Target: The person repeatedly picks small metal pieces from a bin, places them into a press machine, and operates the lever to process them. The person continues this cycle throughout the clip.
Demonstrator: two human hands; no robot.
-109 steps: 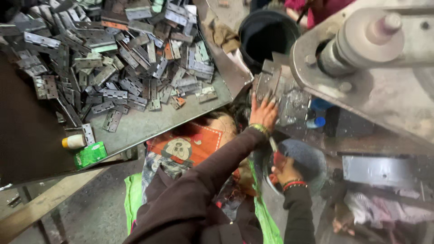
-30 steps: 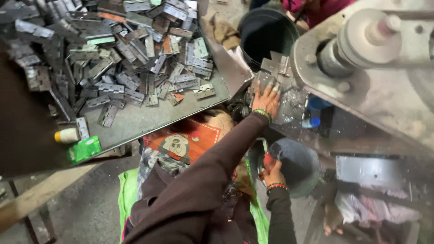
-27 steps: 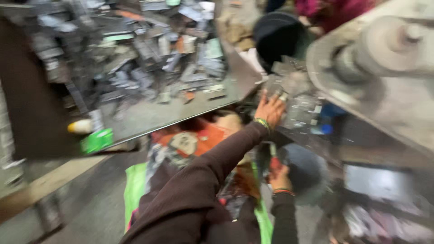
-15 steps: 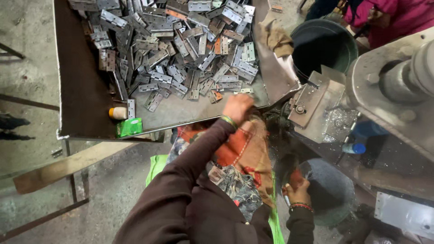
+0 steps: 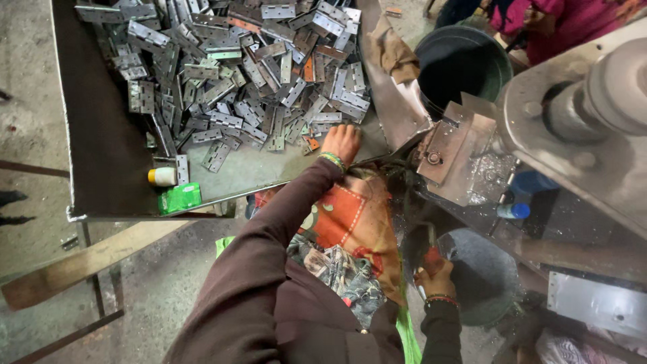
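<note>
The left hand (image 5: 342, 143) reaches out to the near right edge of the heap of metal hinges (image 5: 249, 74) on the metal bench (image 5: 101, 168), its fingers curled down among the nearest pieces; whether they have closed on one I cannot tell. The right hand (image 5: 437, 276) sits low and near, beside a grey basin (image 5: 485, 276) under the machine (image 5: 573, 135), fingers wrapped around a dark handle (image 5: 423, 246).
</note>
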